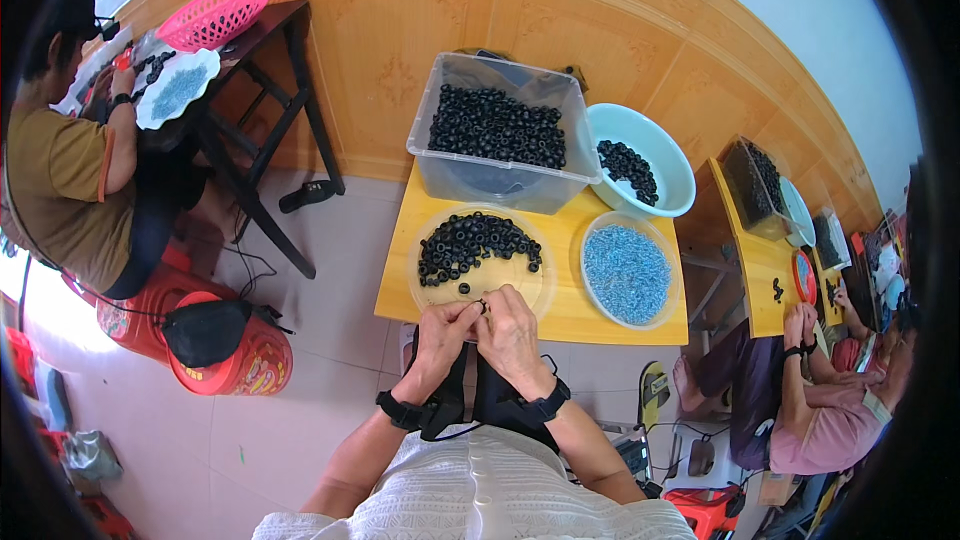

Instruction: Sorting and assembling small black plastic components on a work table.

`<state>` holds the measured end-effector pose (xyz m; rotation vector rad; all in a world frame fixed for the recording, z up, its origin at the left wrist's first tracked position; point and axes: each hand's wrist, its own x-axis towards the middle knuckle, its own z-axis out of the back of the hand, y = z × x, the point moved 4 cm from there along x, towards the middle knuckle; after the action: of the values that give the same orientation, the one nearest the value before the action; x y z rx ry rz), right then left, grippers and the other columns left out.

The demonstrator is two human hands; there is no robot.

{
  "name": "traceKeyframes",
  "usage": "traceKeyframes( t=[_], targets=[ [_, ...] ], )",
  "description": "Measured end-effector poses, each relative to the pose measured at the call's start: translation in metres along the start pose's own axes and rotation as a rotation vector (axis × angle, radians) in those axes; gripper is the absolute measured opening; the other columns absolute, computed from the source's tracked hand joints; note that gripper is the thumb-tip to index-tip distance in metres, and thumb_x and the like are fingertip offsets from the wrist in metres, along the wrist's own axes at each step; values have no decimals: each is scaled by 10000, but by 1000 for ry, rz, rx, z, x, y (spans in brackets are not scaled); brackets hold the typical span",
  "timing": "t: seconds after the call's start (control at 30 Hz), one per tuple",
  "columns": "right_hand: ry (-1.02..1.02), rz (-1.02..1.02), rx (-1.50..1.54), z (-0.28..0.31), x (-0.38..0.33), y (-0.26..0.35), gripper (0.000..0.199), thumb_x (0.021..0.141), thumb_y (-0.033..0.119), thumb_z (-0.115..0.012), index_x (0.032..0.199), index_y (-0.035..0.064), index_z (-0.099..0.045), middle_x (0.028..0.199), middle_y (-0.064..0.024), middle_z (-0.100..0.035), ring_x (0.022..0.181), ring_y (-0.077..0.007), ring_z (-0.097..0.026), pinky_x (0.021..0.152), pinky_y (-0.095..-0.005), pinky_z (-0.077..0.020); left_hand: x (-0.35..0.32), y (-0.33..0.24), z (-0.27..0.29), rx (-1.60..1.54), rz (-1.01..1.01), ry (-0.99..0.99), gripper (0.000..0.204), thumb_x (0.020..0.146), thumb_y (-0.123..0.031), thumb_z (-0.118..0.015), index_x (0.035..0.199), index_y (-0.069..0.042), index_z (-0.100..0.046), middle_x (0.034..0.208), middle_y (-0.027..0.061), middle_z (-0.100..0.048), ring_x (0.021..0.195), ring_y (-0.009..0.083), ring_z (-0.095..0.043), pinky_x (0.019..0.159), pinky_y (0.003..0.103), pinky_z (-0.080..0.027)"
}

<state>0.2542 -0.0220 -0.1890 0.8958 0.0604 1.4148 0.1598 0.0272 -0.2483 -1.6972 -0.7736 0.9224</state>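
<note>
both hands point(478, 332) meet fingertip to fingertip, pinching a small black ring point(482, 307).

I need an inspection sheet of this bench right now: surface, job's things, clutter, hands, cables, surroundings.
Surface: small yellow table, crowded with containers.
Job's things: both hands pinch a small black ring over a clear plate of black rings; a clear plate of blue screws sits to its right.
Clutter: clear bin of black rings and a pale blue bowl with more at the back.
Grippers: left hand and right hand meet at the ring, each wrist with a black band.
Cables: black leads on the floor left of the table.
Surroundings: a person at a dark table to the left, another seated at right; red stool on the floor.
</note>
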Motion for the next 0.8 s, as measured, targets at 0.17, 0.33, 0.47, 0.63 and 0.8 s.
traceKeyframes(
  t=[0.17, 0.33, 0.47, 0.63, 0.8],
  targets=[
    [12, 9, -19, -1, -3, -4, 179, 667, -51, -597, 830, -18, -532, 768, -173, -487, 728, -371, -521, 608, -420, -432, -2, 2, -4, -57, 7, -25, 220, 880, -167, -548, 822, 18, -652, 723, 7, -608, 632, 67, -549, 601, 208, -467],
    [3, -62, 78, 3, 1, -15, 125, 709, 54, -604, 767, -2, -509, 719, -158, -492, 684, -346, -537, 580, -415, -440, -2, 5, -8, -201, 42, -5, 244, 891, -177, -534, 897, 51, -623, 757, 62, -620, 652, 104, -587, 616, 222, -508],
    [-76, -266, 40, 38, 34, -79, 173, 695, 110, -620, 816, -12, -595, 600, -164, -555, 550, -294, -572, 521, -370, -446, -3, -1, 1, -157, 96, -49, 307, 894, -219, -532, 1018, 58, -579, 858, 110, -625, 719, 144, -611, 668, 238, -514],
    [-321, -390, 80, 132, 95, -192, 304, 709, 30, -629, 1008, -27, -614, 666, -105, -635, 590, -170, -606, 547, -317, -477, -2, 7, 20, -130, 111, -92, 335, 889, -258, -536, 1011, 51, -579, 882, 121, -619, 761, 165, -615, 706, 247, -509],
    [-534, -147, 121, 155, 117, -140, 394, 745, -22, -585, 1138, -8, -553, 892, -133, -646, 768, -168, -605, 701, -286, -479, -2, 11, 23, -146, 129, -91, 309, 893, -248, -528, 993, 39, -589, 884, 113, -616, 778, 164, -614, 726, 253, -507]
  ],
)
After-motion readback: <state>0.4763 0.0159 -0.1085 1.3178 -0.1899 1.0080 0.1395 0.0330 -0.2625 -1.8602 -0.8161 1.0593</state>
